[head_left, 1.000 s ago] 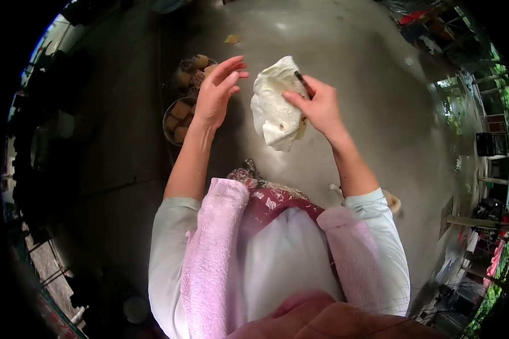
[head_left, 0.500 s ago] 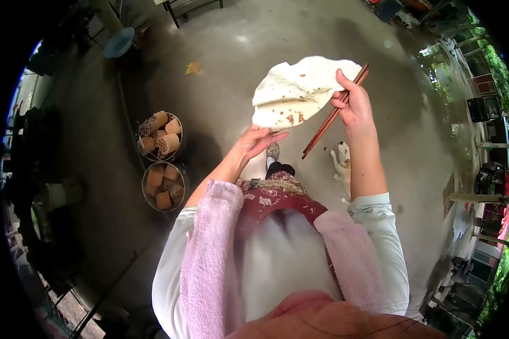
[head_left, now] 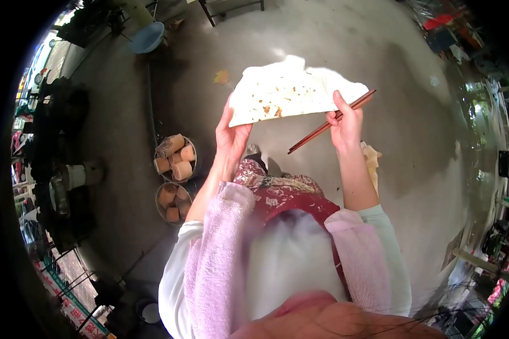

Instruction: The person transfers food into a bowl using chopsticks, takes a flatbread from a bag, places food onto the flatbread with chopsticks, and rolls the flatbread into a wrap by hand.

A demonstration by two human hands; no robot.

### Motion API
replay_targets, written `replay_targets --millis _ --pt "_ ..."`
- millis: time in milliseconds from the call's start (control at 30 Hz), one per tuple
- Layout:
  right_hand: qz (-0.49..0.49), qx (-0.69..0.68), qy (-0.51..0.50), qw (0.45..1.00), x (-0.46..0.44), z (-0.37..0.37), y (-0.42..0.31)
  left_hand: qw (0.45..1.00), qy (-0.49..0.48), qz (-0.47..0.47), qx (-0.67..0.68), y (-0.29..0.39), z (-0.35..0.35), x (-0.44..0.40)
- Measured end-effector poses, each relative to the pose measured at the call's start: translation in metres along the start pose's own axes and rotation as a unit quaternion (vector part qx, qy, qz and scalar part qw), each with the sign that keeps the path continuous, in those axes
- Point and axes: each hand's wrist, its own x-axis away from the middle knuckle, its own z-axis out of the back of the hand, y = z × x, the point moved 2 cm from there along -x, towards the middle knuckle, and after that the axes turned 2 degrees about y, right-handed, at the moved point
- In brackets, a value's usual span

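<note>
A large, thin flatbread (head_left: 291, 93) with brown toasted spots is stretched between my two hands, folded over into a half-round. My left hand (head_left: 232, 135) grips its left corner, thumb on the near face and fingers partly behind it. At the right corner, my right hand (head_left: 346, 121) pinches the bread under its thumb. That same hand also holds a pair of reddish-brown chopsticks (head_left: 316, 133), which slant down to the left below the bread. Bright light washes out much of the bread's surface.
Two round baskets of clay-coloured perforated cylinders (head_left: 176, 159) stand on the concrete floor to the left. A blue basin (head_left: 148, 38) is at the upper left, near a yellow leaf (head_left: 221, 77). A pale dog (head_left: 372, 161) shows partly behind my right forearm.
The bread has spread wider and flatter between my hands, its near edge now straighter. My left hand has moved left and up, my right hand slightly down. The view has turned.
</note>
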Motion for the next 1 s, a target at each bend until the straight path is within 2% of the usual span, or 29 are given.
replay_targets --millis 33,133,167,233,333,433,500,567,667,700,767,833,867,933,967,1000 --pt "-0.003 -0.009 -0.003 1.0 0.0 -0.011 0.001 0.992 -0.015 0.034 0.121 -0.001 0.005 -0.001" --pt "-0.025 -0.022 0.005 0.999 -0.045 -0.029 0.013 0.994 -0.054 0.057 0.074 -0.038 0.008 -0.035" --pt "-0.022 -0.02 0.008 1.0 -0.058 -0.027 0.02 0.984 -0.086 0.06 0.145 -0.042 0.01 -0.054" --pt "-0.005 0.0 0.012 1.0 -0.079 -0.025 0.016 0.996 -0.015 0.026 0.089 -0.036 0.007 -0.084" --pt "0.036 0.013 0.035 0.999 -0.094 -0.019 0.008 0.998 0.023 0.054 0.001 -0.018 -0.003 -0.107" --pt "0.086 0.003 0.029 0.996 -0.115 -0.032 -0.005 0.996 0.02 0.081 -0.028 0.0 -0.022 -0.13" --pt "0.123 0.008 0.031 0.992 -0.122 -0.042 -0.006 0.992 0.009 0.119 0.03 0.023 -0.026 -0.147" --pt "0.13 0.018 0.052 0.99 -0.12 -0.055 -0.017 0.994 -0.059 0.065 0.065 0.042 -0.049 -0.155" --pt "0.119 0.045 0.07 0.989 -0.129 -0.072 -0.018 0.976 0.028 0.114 0.185 0.01 0.006 -0.195" --pt "0.11 0.063 0.062 0.99 -0.141 -0.071 -0.019 0.961 0.074 0.166 0.208 0.001 0.009 -0.198" --pt "0.077 0.092 0.028 0.992 -0.164 -0.067 -0.013 0.956 0.106 0.202 0.183 -0.005 0.036 -0.21" --pt "0.035 0.119 -0.032 0.992 -0.183 -0.066 -0.019 0.979 0.116 0.158 -0.047 -0.003 0.046 -0.218" --pt "0.031 0.135 -0.05 0.989 -0.192 -0.069 -0.021 0.97 0.124 0.133 -0.163 -0.002 0.049 -0.22" --pt "0.025 0.156 -0.088 0.983 -0.212 -0.086 -0.028 0.913 0.176 0.093 -0.355 0.002 0.031 -0.225" --pt "0.029 0.168 -0.113 0.979 -0.227 -0.096 -0.023 0.867 0.201 0.074 -0.45 0.008 0.021 -0.233" --pt "0.031 0.179 -0.14 0.973 -0.24 -0.101 -0.02 0.883 0.167 0.073 -0.432 0.008 0.013 -0.24"
